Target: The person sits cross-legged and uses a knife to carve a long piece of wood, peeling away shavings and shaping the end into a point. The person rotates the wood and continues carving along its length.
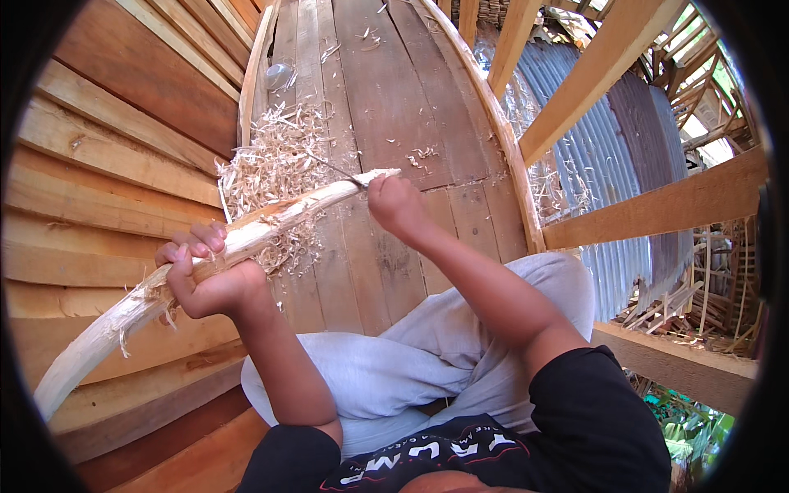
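Many wooden boards form the wall [90, 197] down the person's left side, stacked edge over edge. Beside it runs a plank floor [382, 90], scattered with loose curls of wood, and past the floor's right edge lie corrugated metal sheets [608, 156], partly bluish grey and partly brownish. The person sits with folded legs [370, 361] in light grey trousers.

One long, pale wooden pole [271, 230], gently curved, slants across from the lower left to the middle of the floor, in front of the legs; it lies within the left hand's grasp and its narrow far end comes just beside the right hand. A heap of shavings [275, 156] covers the floor behind the pole, with more spilling out on the near side.

The left hand [209, 275] is closed around the pole partway along, fingers curled over its upper side and thumb bent close. The right hand [396, 209] is folded into a fist near the far end, gripping a thin dark blade [333, 168] that crosses the pole there; any handle is hidden in the fist. Smallest is a clear container [280, 76], near the wall beyond the heap.
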`<state>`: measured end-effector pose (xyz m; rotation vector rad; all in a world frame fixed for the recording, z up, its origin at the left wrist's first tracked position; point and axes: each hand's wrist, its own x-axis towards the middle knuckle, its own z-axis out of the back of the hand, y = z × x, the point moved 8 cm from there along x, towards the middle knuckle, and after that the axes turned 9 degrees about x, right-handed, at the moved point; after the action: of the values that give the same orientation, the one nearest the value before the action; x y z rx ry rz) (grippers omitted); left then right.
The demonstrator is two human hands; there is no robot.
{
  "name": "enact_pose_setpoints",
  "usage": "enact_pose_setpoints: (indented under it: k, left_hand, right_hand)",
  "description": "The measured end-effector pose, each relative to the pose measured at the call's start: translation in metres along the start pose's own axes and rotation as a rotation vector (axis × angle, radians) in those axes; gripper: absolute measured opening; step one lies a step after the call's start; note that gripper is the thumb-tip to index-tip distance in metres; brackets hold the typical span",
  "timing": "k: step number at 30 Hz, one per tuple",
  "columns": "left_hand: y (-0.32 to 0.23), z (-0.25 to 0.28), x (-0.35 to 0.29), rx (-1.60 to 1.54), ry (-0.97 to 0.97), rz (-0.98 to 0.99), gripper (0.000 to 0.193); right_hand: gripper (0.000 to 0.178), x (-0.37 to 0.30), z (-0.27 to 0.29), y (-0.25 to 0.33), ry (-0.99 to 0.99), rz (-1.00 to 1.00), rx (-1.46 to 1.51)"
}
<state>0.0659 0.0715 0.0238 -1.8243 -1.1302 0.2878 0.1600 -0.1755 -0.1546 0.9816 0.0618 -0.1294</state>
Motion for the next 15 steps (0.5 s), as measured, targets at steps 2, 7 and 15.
enact_pose_setpoints:
  k: [2, 7, 15]
  left_hand:
    - [0.002, 0.004, 0.005, -0.005, -0.008, -0.012, 0.015]
    - [0.001, 0.01, 0.011, 0.004, -0.012, -0.011, 0.015]
    - [0.003, 0.013, 0.013, -0.013, -0.028, 0.021, 0.016]
  right_hand:
    - [0.053, 0.005, -0.002, -0.004, 0.035, 0.045, 0.007]
    - [0.054, -0.026, -0.009, 0.051, 0.171, 0.112, -0.019]
    - [0.054, -0.012, -0.006, 0.027, 0.074, 0.092, -0.004]
